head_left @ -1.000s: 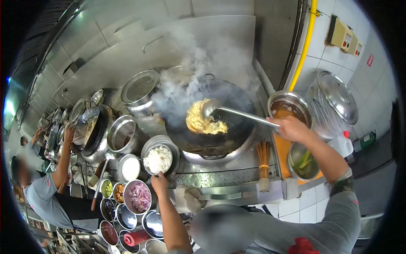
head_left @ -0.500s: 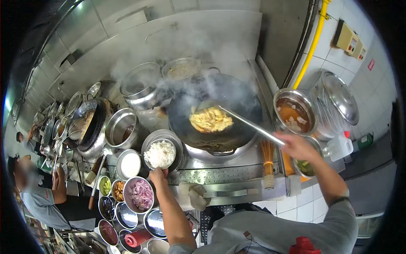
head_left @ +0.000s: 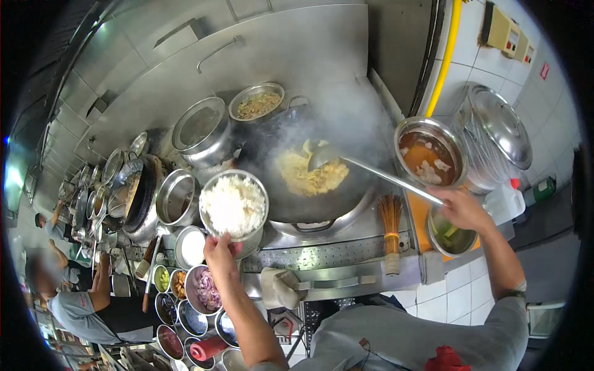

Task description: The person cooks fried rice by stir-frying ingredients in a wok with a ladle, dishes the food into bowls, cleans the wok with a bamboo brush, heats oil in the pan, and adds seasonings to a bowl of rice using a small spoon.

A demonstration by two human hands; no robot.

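My left hand [head_left: 223, 250] grips the near rim of a metal bowl of white rice [head_left: 234, 205], raised above the counter at the wok's left. In my right hand [head_left: 458, 207] is the handle of a long metal ladle [head_left: 322, 157]. The ladle's head rests in yellow cooked egg [head_left: 309, 173] inside the large black wok [head_left: 352, 198]. Steam blurs the egg and the wok's far side. Under the rice bowl, a perforated metal strainer [head_left: 252, 242] is partly hidden.
A pot of reddish-brown liquid [head_left: 442, 145] stands right of the wok, near a bamboo brush [head_left: 391, 232]. Bowls of sliced onion [head_left: 207, 290] and white contents [head_left: 193, 244] are at the left. Behind is a food-filled strainer [head_left: 258, 104]. A co-worker [head_left: 83, 315] stands far left.
My left hand has lifted the rice bowl off the strainer, toward the camera. My right hand has moved slightly right with the ladle. The egg looks more spread out, with more steam over it.
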